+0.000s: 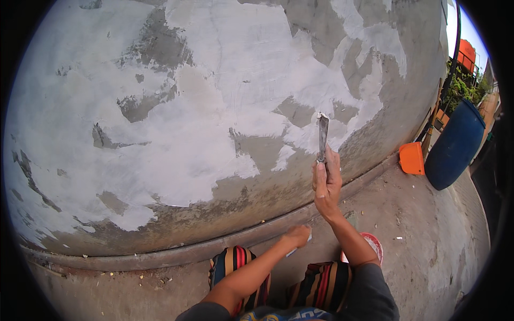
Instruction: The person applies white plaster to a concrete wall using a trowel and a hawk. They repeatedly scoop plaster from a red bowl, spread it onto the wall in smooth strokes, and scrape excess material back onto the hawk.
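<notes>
My right hand (327, 188) is closed round the handle of a putty knife (323, 135), its blade pointing up with a dab of white putty at the tip. The blade end is at or close to the wall (262, 152); whether it touches I cannot tell. White putty (193, 128) covers much of the wall in uneven patches, with grey cement showing between them. Lower down, over the gap between my knees, my left hand (297, 236) is closed on a thin pale flat piece (291, 252). Most of that piece is hidden by the fist.
Beside my right forearm stands a red-rimmed bucket (379, 247) with white stuff inside, partly covered by the arm. An orange container (411, 159) and a blue barrel (455, 144) stand at the right. A low concrete ledge (235, 235) runs along the wall's foot.
</notes>
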A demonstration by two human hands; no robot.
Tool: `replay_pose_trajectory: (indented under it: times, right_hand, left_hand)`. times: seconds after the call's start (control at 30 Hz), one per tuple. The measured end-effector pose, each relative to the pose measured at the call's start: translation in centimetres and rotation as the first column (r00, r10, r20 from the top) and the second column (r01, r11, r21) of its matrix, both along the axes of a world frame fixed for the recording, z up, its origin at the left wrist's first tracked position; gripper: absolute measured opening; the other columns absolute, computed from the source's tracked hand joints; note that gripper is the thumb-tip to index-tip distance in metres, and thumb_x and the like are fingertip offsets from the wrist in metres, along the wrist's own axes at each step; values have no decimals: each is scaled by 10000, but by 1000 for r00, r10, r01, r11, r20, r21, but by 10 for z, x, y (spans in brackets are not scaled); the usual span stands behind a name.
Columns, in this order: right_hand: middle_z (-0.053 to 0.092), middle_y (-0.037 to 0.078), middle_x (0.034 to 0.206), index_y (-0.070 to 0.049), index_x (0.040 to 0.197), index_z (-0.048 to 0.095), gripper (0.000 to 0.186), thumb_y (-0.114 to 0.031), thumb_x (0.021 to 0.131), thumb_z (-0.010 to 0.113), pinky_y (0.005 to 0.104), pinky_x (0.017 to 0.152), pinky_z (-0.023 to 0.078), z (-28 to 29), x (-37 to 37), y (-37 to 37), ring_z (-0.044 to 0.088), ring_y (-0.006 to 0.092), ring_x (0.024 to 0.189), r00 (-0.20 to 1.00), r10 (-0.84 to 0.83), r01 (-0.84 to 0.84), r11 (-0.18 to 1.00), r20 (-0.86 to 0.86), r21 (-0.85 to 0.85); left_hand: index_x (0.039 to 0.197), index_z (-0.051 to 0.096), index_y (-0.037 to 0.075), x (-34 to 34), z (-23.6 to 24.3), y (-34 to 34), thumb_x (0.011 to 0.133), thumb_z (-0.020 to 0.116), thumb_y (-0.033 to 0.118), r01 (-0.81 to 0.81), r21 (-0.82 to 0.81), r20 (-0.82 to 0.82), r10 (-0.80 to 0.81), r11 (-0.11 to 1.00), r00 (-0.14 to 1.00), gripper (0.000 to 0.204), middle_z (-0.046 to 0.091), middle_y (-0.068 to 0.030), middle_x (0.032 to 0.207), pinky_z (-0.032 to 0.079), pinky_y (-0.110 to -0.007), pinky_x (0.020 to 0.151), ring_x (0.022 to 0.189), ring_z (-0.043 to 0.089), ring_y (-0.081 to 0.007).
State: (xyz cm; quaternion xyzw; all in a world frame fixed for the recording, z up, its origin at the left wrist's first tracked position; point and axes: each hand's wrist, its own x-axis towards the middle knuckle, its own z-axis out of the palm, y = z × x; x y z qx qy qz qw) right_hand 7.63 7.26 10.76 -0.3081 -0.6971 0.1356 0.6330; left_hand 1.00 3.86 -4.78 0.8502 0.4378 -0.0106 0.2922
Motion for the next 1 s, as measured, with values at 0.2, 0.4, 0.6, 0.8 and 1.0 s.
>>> replay_pose_trajectory:
  times: [0.2,0.4,0.6,0.8,1.0]
  right_hand:
    - [408,40,1078,10,1450,395,447,-56,1010,429,218,639,382,-3,-12,11,391,76,796,988,-127,119,989,83,90]
    - [458,96,1100,-32,1406,491,467,0,941,495,261,679,402,-11,-22,10,441,152,864,980,-155,129,973,127,194]
    - [479,127,1064,-82,1353,569,579,95,803,578,330,733,451,-34,-24,10,488,236,893,953,-127,38,951,274,307]
    - [507,126,1055,-148,1313,622,670,107,693,601,344,761,461,-50,-19,7,504,255,887,885,-186,-5,913,428,407]
    - [507,119,1070,-179,1310,627,689,109,685,603,352,773,452,-60,-11,12,501,249,884,850,-229,35,923,474,384]
  left_hand:
    - [1142,599,-54,5,-6,-2,809,561,-34,22,-9,31,-22,1000,999,336,632,-268,1150,519,-479,901,1084,623,-418]
    - [1128,611,-56,2,-15,5,820,530,-33,48,-58,37,-46,997,998,320,642,-273,1127,523,-478,885,1075,630,-410]
    - [1141,613,-54,-7,-4,3,823,519,-39,-2,-57,72,6,998,997,332,645,-266,1129,527,-472,879,1071,634,-403]
    - [1176,602,-57,-8,8,-5,840,518,-34,-29,-85,47,33,996,998,347,631,-270,1162,522,-456,899,1091,625,-398]
    - [1174,604,-52,-4,-8,1,824,547,-40,-4,-72,40,7,997,999,355,651,-261,1120,537,-457,865,1058,644,-388]
